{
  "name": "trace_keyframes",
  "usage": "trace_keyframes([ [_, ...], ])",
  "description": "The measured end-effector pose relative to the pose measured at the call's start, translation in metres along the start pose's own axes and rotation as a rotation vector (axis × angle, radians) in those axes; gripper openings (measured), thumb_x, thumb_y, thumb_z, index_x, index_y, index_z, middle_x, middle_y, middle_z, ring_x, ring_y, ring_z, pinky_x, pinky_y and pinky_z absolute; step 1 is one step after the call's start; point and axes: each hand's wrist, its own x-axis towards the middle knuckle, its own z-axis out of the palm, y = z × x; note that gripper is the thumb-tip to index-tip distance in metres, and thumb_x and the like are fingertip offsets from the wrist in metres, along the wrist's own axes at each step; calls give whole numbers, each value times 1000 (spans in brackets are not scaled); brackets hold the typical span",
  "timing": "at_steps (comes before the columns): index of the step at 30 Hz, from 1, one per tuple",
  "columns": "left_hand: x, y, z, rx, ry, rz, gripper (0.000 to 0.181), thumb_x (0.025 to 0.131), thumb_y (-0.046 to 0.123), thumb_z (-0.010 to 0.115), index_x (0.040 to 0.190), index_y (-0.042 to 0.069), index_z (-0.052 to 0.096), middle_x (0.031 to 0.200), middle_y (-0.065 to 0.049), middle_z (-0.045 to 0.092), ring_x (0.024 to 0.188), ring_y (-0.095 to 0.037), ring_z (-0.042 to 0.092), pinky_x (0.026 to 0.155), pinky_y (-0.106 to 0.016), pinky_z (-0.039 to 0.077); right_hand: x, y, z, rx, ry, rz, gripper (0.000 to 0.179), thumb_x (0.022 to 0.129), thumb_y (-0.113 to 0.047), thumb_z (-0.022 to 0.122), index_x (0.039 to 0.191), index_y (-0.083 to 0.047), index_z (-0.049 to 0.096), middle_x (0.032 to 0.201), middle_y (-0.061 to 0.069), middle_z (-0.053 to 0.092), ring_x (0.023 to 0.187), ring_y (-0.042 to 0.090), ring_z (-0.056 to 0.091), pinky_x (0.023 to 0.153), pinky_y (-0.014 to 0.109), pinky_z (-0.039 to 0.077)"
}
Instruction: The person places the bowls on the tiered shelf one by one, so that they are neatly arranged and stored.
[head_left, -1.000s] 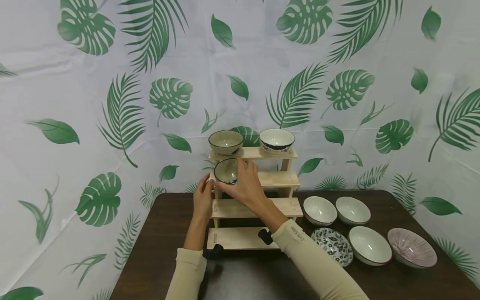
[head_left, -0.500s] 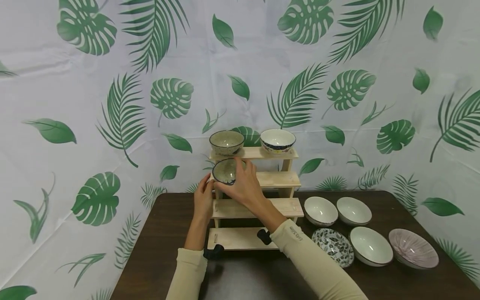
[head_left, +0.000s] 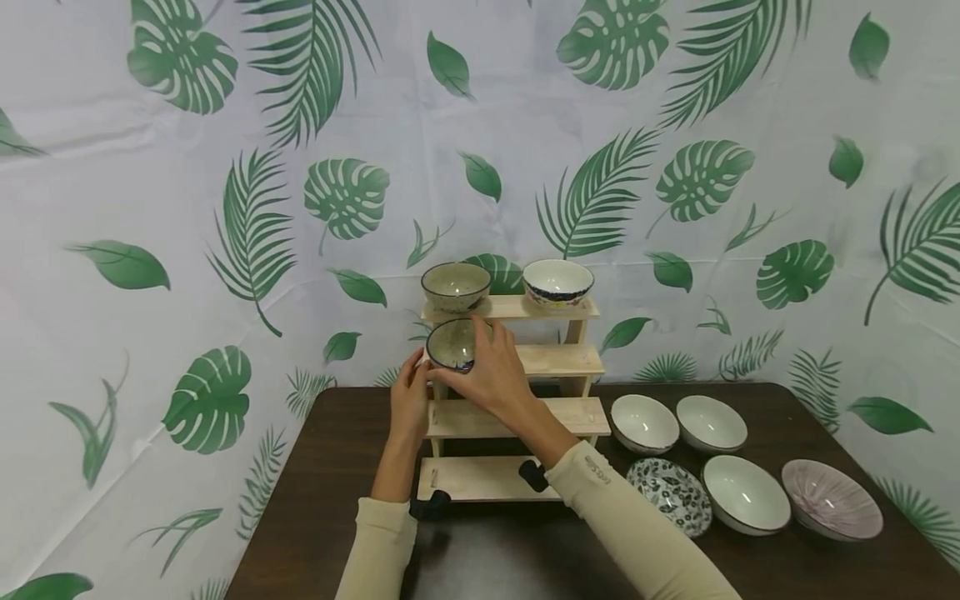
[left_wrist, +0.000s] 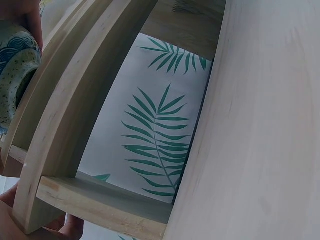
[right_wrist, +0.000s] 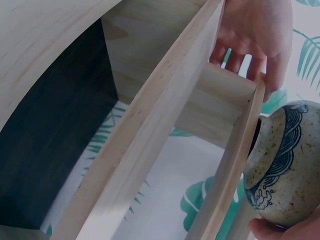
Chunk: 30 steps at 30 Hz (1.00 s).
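My right hand point(head_left: 491, 375) grips a speckled grey-beige bowl point(head_left: 450, 342) with a dark rim, thumb and fingers spread across its right side. The bowl is at the left end of the second tier from the top of a pale wooden tiered stand point(head_left: 558, 358). Blue wave patterns show on the bowl's outside point(right_wrist: 280, 165) in the right wrist view, where its foot is at the tier's board. My left hand point(head_left: 408, 404) holds the stand's left side at that tier. In the right wrist view, the left hand point(right_wrist: 255, 30) has its fingers around the wooden end piece.
A similar speckled bowl point(head_left: 455, 287) and a white bowl with a dark patterned band point(head_left: 557, 283) sit on the top tier. Right of the stand, several bowls rest on the dark table point(head_left: 337, 467), including a floral one point(head_left: 670, 497) and a pinkish one point(head_left: 832, 500).
The held bowl has shifted slightly left along its tier, with my right hand still gripping it. My left hand stays at the stand's side. The head view has shifted a little.
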Motion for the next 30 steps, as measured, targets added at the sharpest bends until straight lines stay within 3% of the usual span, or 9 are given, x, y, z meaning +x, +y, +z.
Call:
trace_keyframes([
  [5, -13, 16, 5, 22, -11, 5, 49, 111, 23, 46, 157, 9, 42, 148, -20, 56, 127, -27, 57, 100, -39, 49, -5, 6, -5, -37, -5, -6, 117, 74, -74, 79, 161, -11, 32, 162, 29, 32, 146, 48, 37, 114, 63, 39],
  [12, -17, 17, 8, 43, -9, 15, 49, 111, 23, 45, 158, 9, 42, 143, -20, 57, 126, -26, 55, 92, -30, 50, -21, 13, -21, -59, -14, -49, 117, 75, -71, 80, 164, -15, 28, 166, 24, 26, 152, 43, 29, 119, 64, 32],
  [17, -14, 16, 6, 32, 6, 14, 49, 111, 22, 45, 158, 8, 41, 144, -21, 57, 127, -27, 55, 104, -37, 47, -36, 19, -33, -76, -16, -66, 118, 74, -72, 80, 164, -16, 27, 166, 21, 24, 154, 39, 26, 121, 63, 30],
  [23, 3, -3, 1, -13, 19, 14, 49, 111, 22, 44, 158, 7, 40, 149, -21, 53, 135, -31, 49, 120, -50, 35, -47, 22, -43, -77, -6, -84, 118, 75, -74, 78, 163, -15, 28, 166, 20, 25, 154, 38, 25, 119, 64, 32],
  [30, 11, -16, 0, 0, 34, 16, 51, 111, 31, 46, 159, 15, 42, 149, -15, 55, 135, -28, 50, 113, -45, 39, -57, 22, -47, -55, 20, -80, 114, 75, -70, 81, 162, -15, 31, 165, 18, 30, 154, 38, 27, 119, 63, 33],
])
